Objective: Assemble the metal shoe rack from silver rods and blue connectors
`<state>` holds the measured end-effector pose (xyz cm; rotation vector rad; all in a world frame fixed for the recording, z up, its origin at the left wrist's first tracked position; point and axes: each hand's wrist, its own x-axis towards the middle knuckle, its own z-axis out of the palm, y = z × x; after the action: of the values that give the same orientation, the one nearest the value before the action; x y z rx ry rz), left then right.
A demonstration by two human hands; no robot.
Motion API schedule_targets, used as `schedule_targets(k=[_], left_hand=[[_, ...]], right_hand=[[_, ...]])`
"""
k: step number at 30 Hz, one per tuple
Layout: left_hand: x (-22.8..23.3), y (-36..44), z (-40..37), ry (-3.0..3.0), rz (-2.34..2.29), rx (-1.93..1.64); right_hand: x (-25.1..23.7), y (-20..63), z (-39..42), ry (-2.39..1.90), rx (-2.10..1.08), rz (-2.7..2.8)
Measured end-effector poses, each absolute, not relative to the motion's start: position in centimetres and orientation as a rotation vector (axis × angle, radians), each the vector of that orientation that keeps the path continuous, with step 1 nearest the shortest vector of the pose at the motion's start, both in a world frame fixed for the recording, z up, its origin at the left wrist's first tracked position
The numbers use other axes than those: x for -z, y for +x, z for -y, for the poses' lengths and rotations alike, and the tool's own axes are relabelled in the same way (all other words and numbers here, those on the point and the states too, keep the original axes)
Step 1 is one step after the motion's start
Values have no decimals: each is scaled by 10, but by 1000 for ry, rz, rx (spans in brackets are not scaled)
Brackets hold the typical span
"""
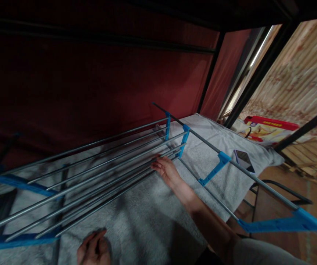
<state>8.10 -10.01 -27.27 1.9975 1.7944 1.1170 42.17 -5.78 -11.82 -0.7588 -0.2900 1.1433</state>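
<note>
While the right hand [167, 170] rests its loosely curled fingers on the steel rods [98, 184], gripping nothing I can see, slide along one rod. Left hand [93, 250] lies half-curled, empty, on the grey towel [147, 217] under the rods; press there for steadiness.

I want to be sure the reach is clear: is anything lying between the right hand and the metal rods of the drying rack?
Nothing visible does. The right hand already has its fingers at the metal rods, above the grey towel. The nearest blue bracket sits just beyond the fingers, not between them and the rods.
</note>
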Motion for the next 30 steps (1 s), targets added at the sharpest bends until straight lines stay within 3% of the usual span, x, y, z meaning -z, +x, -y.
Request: schedule_targets(k=[12,19,25,30], left_hand=[[247,106,121,1690,-1871,-1211],[234,103,124,1438,-1820,-1492],[199,82,87,1140,-2086,-1936],[166,67,36,1101,-1990,-2042]], right_hand=[[131,422,76,-827,-1115,328],[123,418,89,-866,-1120,482],[122,411,83,-887,-1117,546],[118,409,80,-886,-1081,584]])
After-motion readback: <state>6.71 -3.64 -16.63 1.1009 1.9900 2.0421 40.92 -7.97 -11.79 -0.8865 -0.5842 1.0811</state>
